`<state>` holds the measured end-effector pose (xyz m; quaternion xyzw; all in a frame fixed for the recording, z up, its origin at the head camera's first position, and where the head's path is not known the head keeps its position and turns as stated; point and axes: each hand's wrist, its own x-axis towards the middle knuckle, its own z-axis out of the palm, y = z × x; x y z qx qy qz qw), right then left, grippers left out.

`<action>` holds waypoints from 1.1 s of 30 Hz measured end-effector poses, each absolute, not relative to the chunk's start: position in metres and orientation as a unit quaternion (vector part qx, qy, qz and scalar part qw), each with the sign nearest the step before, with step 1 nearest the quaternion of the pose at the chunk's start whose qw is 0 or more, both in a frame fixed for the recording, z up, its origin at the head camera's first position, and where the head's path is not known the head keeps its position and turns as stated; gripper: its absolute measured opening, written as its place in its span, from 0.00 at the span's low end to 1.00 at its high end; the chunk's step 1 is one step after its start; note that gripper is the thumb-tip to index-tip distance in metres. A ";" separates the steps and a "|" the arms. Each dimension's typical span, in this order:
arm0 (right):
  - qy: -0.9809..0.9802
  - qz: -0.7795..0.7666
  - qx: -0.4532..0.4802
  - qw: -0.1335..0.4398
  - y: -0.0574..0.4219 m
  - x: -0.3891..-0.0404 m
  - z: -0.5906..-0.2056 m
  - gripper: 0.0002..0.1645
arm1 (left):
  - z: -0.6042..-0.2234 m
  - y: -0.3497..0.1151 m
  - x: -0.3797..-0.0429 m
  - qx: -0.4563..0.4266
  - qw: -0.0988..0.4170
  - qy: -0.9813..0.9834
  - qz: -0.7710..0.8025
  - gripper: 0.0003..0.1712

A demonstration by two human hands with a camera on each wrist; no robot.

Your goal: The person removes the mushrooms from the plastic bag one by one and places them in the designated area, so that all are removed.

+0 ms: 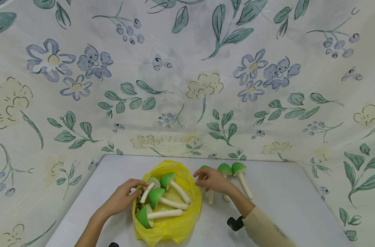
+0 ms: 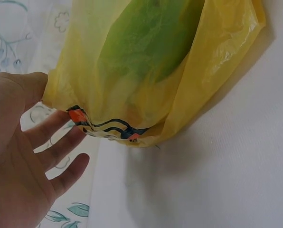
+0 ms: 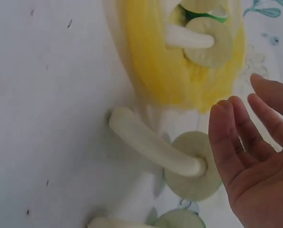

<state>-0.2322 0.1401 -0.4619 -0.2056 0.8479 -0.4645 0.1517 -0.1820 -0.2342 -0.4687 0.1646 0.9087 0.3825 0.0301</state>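
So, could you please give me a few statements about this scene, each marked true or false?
1. Four toy mushrooms are in the yellow bag. True.
2. The right hand grips a mushroom stem. False: it holds nothing, its fingers loosely bent.
3. The left hand holds the edge of the yellow bag. True.
4. The mushroom caps are red on top. False: they are green.
5. Three loose mushrooms lie on the table, outside the bag. True.
6. The loose mushrooms are on the left-hand side of the bag. False: they are on its right.
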 end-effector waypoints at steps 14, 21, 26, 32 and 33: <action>0.858 -0.406 -0.236 0.207 0.095 -0.238 -0.471 0.21 | -0.472 -0.235 -0.184 0.165 0.032 0.909 0.381 0.15; 0.881 -0.359 -0.228 0.206 0.082 -0.233 -0.478 0.19 | -0.471 -0.234 -0.184 0.164 0.030 0.909 0.382 0.15; 0.889 -0.338 -0.232 0.202 0.077 -0.228 -0.479 0.19 | -0.471 -0.235 -0.184 0.165 0.029 0.909 0.382 0.15; 0.892 -0.329 -0.240 0.194 0.075 -0.227 -0.480 0.19 | -0.470 -0.234 -0.184 0.167 0.027 0.908 0.382 0.15; 0.892 -0.330 -0.241 0.193 0.075 -0.226 -0.480 0.19 | -0.470 -0.234 -0.184 0.166 0.028 0.909 0.382 0.15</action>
